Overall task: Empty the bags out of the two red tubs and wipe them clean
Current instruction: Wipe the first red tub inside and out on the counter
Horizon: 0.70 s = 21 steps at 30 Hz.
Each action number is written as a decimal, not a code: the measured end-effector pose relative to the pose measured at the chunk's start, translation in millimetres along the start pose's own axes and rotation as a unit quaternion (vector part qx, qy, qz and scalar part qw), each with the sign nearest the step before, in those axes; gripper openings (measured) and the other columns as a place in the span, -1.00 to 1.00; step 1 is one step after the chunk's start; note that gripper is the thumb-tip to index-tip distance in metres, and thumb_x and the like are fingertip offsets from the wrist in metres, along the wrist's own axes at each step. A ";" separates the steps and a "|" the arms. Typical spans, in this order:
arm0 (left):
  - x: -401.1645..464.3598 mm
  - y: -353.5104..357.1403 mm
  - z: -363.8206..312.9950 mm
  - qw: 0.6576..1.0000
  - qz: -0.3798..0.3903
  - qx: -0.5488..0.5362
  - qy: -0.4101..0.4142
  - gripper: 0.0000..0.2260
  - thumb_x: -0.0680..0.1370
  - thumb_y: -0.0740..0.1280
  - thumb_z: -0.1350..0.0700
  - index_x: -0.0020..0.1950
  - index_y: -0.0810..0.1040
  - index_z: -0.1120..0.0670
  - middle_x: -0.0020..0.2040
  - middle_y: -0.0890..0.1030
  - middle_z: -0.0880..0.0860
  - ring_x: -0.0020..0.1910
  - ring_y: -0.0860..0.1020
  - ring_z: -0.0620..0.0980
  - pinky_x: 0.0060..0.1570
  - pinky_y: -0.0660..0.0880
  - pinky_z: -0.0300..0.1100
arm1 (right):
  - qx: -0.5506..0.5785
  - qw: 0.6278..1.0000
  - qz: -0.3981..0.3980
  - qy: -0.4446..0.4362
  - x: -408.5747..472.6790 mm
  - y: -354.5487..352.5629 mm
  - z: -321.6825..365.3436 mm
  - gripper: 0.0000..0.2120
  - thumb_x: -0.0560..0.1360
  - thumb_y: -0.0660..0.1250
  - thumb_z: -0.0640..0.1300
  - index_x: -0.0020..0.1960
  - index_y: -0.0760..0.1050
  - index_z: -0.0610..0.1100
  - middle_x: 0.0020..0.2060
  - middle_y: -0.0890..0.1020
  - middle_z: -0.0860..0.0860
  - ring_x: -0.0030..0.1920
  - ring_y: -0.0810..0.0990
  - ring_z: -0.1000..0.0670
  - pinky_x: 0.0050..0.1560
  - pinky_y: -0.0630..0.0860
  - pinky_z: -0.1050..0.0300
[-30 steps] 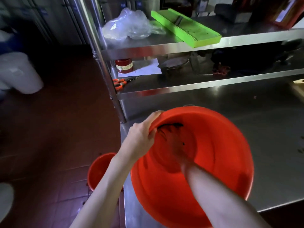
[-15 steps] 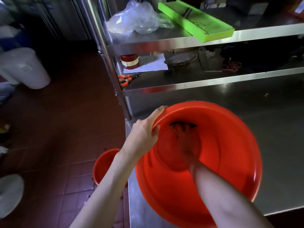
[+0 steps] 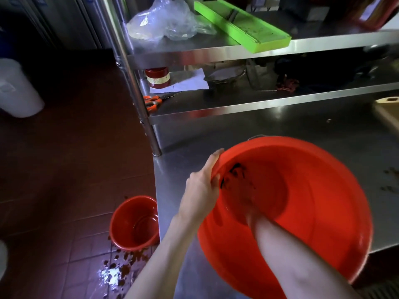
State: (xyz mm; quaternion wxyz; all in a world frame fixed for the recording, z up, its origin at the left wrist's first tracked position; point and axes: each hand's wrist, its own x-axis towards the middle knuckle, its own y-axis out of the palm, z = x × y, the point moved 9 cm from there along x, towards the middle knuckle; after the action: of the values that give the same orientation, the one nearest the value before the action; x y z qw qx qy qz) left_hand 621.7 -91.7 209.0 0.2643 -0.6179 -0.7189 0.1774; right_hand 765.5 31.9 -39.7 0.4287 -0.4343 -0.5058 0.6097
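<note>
Two red tubs are in sight: the big tub (image 3: 302, 201) on the steel table (image 3: 323, 130), tipped with its mouth toward the person, and a smaller tub (image 3: 135, 223) upright on the floor, below the left hand (image 3: 199, 190). That hand grips the big tub's near-left rim, thumb outside. Deep inside it, the right hand (image 3: 239, 186) touches something dark (image 3: 234, 169); its grip I cannot tell.

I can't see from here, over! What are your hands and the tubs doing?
Left hand grips big red tub rim. Right hand inside, pressing dark stuff. Small red tub on floor, spill beside.
</note>
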 end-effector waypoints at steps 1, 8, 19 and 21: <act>3.4 2.1 -4.8 1.000 0.002 0.009 0.005 -0.38 0.66 0.29 0.20 0.58 0.22 -0.33 0.07 0.72 -0.07 0.00 0.68 0.11 0.13 0.59 0.06 | -0.012 1.000 0.009 -0.009 2.2 5.6 -3.7 -0.54 0.52 0.07 0.18 0.42 0.31 0.21 0.42 0.41 -0.03 0.53 0.21 -0.25 0.48 0.19 -0.28; 13.3 -16.1 -14.4 0.996 0.030 0.075 0.049 -0.27 0.62 0.29 0.26 0.63 0.15 -0.35 -0.12 0.71 0.03 -0.14 0.68 0.16 0.05 0.61 0.11 | 0.013 0.991 -0.123 0.043 -2.6 -66.0 -19.3 -0.77 0.57 0.28 0.07 0.21 0.49 0.13 0.23 0.56 0.02 0.27 0.47 -0.16 0.29 0.39 -0.13; 10.3 -37.4 -8.5 0.996 -0.025 0.075 0.046 -0.32 0.64 0.30 0.27 0.66 0.20 -0.24 0.01 0.74 -0.01 -0.28 0.65 -0.05 0.04 0.59 -0.24 | 0.241 0.905 -0.052 0.347 -72.2 -11.0 -46.7 -0.41 0.51 0.29 -0.25 0.52 0.26 -0.11 0.37 0.42 -0.25 0.29 0.47 -0.34 0.31 0.38 -0.18; 11.4 -32.8 -13.0 0.995 -0.009 0.083 0.051 -0.32 0.63 0.29 0.25 0.64 0.20 -0.27 0.03 0.74 -0.03 -0.30 0.64 0.02 0.06 0.62 -0.04 | 0.112 0.972 -0.116 0.173 -42.5 -45.1 -26.8 -0.56 0.52 0.25 -0.11 0.39 0.41 0.07 0.29 0.52 -0.08 0.24 0.49 -0.21 0.30 0.36 -0.14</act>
State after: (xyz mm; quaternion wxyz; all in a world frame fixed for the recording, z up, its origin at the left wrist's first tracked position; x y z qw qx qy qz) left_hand 602.3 -87.1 240.3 0.3526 -0.5955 -0.6927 0.2029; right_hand 805.9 3.0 6.1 0.6236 -0.4206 -0.3991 0.5243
